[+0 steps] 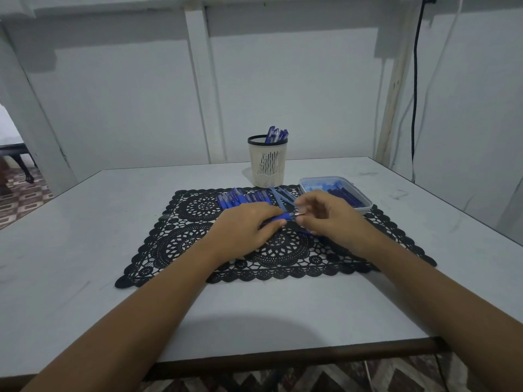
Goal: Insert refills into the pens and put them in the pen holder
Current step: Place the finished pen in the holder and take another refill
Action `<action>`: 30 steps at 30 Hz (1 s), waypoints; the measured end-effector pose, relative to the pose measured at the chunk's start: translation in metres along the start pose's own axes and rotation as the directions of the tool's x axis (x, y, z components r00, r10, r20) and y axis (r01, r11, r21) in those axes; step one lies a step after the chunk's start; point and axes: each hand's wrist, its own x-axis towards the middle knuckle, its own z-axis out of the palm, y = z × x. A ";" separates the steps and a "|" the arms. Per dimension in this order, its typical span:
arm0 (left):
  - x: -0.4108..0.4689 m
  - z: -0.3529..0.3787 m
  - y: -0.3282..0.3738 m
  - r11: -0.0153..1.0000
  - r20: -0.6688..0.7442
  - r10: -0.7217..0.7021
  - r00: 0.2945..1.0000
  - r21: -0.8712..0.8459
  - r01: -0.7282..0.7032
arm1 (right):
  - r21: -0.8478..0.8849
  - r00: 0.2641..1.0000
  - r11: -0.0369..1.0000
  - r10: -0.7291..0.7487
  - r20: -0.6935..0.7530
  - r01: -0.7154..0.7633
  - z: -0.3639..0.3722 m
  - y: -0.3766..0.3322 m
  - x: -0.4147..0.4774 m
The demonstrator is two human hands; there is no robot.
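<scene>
The grip of the left hand is closed round a blue pen. The fingers are curled over the barrel and the thumb is laid along its near side, so most of the barrel is hidden. Only the rubber section and the metal tip are seen, pointing right. The grip of the right hand is drawn together at that tip, thumb and forefinger pinched about it. Whether the tip itself or a refill is pinched cannot be told, since the spot is covered by the fingers. The pen is held between the two hands, over the black lace mat.

Just beyond the left knuckles a row of pens is laid on the mat, its near ends covered by the hand. To the right of the row a few pale blue pieces are crossed over one another, partly hidden behind the right hand; what they are cannot be made out. At the mat's far right corner a clear plastic tray is set, its blue contents too blurred to be named. The pen holder, a pale slatted cup with a dark rim, is stood on the counter just past the mat's far edge, well apart from both hands. A bunch of pens is seen leaning in it. Both forearms are cut off by the near edge of the view.
</scene>
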 end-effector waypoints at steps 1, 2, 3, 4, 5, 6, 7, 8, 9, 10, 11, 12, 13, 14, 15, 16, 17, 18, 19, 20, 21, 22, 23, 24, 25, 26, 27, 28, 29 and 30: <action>0.000 0.000 0.000 1.000 -0.005 -0.004 1.000 -0.009 0.004 | 0.012 1.000 1.000 0.004 -0.005 -0.004 0.000 0.000 0.000; 0.000 -0.001 0.000 1.000 -0.009 -0.005 1.000 -0.014 0.005 | 0.008 1.000 1.000 0.015 -0.021 -0.015 0.001 0.000 0.001; 0.000 -0.001 0.001 1.000 -0.005 -0.007 1.000 -0.012 0.007 | -0.008 0.999 1.000 0.027 -0.030 -0.028 0.001 -0.002 0.000; 0.000 -0.001 0.001 1.000 0.005 -0.006 1.000 -0.004 0.006 | -0.047 0.999 0.998 0.027 -0.028 -0.028 0.001 -0.003 0.000; 0.001 0.000 0.002 1.000 0.024 -0.006 1.000 0.011 0.005 | -0.088 0.999 0.996 0.024 -0.022 -0.026 0.002 -0.004 0.000; 0.001 0.000 0.002 1.000 0.045 -0.003 0.999 0.029 0.002 | -0.102 1.000 0.995 0.010 -0.007 -0.011 0.001 -0.003 -0.001; 0.001 0.000 0.002 0.999 0.061 -0.004 0.998 0.041 0.001 | -0.095 1.000 0.995 -0.003 0.010 0.004 0.001 -0.003 -0.001; 0.001 0.000 0.001 0.999 0.065 -0.006 0.998 0.039 0.003 | -0.080 1.000 0.997 -0.019 0.021 0.021 0.000 -0.003 -0.001; 0.000 0.000 0.001 1.000 0.059 -0.010 0.998 0.030 0.008 | -0.059 0.999 0.998 -0.026 0.024 0.028 -0.001 -0.002 -0.001; 0.000 -0.001 0.001 1.000 0.051 -0.012 0.999 0.021 0.011 | -0.047 1.000 0.999 -0.023 0.016 0.024 -0.001 -0.001 0.000; 0.001 -0.001 0.001 1.000 0.048 -0.014 0.999 0.017 0.013 | -0.037 1.000 0.999 -0.010 -0.001 0.010 -0.001 -0.002 -0.001; 0.001 -0.001 0.001 1.000 0.050 -0.014 0.999 0.017 0.013 | -0.030 1.000 1.000 -0.004 -0.014 0.004 0.000 -0.002 -0.001; 0.001 0.000 0.001 1.000 0.058 -0.014 0.998 0.021 0.013 | -0.038 1.000 0.999 -0.001 -0.023 0.000 0.001 -0.003 -0.001; 0.001 0.000 0.001 1.000 0.064 -0.010 0.998 0.027 0.008 | -0.056 1.000 0.998 -0.005 -0.027 0.004 0.000 -0.003 -0.001; 0.001 0.000 0.002 0.999 0.071 -0.006 0.997 0.035 0.004 | -0.072 1.000 0.997 -0.008 -0.021 0.007 0.000 -0.003 -0.001; 0.001 0.000 0.001 0.999 0.076 -0.005 0.997 0.038 0.002 | -0.079 1.000 0.997 -0.012 -0.008 0.012 -0.001 -0.002 -0.001; 0.001 0.000 0.001 0.999 0.077 -0.009 0.997 0.036 0.006 | -0.071 1.000 0.997 -0.013 0.008 0.014 -0.002 -0.002 -0.001; 0.001 0.000 0.001 0.999 0.074 -0.016 0.997 0.030 0.014 | -0.051 1.000 0.999 -0.015 0.023 0.017 -0.002 -0.002 -0.001; 0.001 0.000 0.000 1.000 0.070 -0.021 0.997 0.022 0.020 | -0.034 0.999 0.999 -0.010 0.032 0.011 -0.002 -0.001 -0.001; 0.001 0.001 -0.001 1.000 0.066 -0.021 0.998 0.017 0.020 | -0.027 1.000 1.000 0.001 0.031 0.000 -0.002 -0.001 -0.001; 0.001 0.001 -0.001 1.000 0.064 -0.017 0.998 0.016 0.016 | -0.030 1.000 0.999 0.016 0.022 -0.016 0.000 -0.002 -0.001; 0.001 0.002 -0.001 1.000 0.064 -0.012 0.998 0.017 0.011 | -0.036 1.000 0.999 0.023 0.010 -0.023 0.001 -0.002 -0.001; 0.001 0.002 -0.001 1.000 0.068 -0.013 0.998 0.019 0.012 | -0.050 1.000 0.998 0.024 -0.006 -0.025 0.002 -0.003 -0.001; 0.001 0.002 -0.002 1.000 0.071 -0.013 0.997 0.020 0.012 | -0.065 1.000 0.998 0.019 -0.023 -0.020 0.002 -0.003 -0.001; 0.001 0.002 -0.002 1.000 0.075 -0.014 0.997 0.022 0.013 | -0.082 0.999 0.996 0.016 -0.036 -0.019 0.002 -0.003 -0.001; 0.001 0.002 -0.002 1.000 0.079 -0.015 0.997 0.021 0.013 | -0.093 0.999 0.996 0.009 -0.042 -0.013 0.001 -0.003 0.000; 0.000 0.001 -0.002 1.000 0.084 -0.018 0.996 0.016 0.017 | -0.102 0.999 0.995 0.001 -0.043 -0.006 0.000 -0.003 -0.001; 0.000 0.000 -0.002 1.000 0.089 -0.027 0.996 0.007 0.026 | -0.102 0.999 0.995 -0.005 -0.044 0.000 -0.002 -0.003 -0.001; 0.001 -0.001 -0.003 0.999 0.092 -0.038 0.995 -0.004 0.039 | -0.088 0.999 0.996 -0.004 -0.054 -0.001 -0.003 -0.002 0.000; 0.001 -0.001 -0.004 0.999 0.092 -0.048 0.995 -0.014 0.049 | -0.058 0.997 0.998 0.000 -0.072 -0.004 -0.005 -0.001 0.000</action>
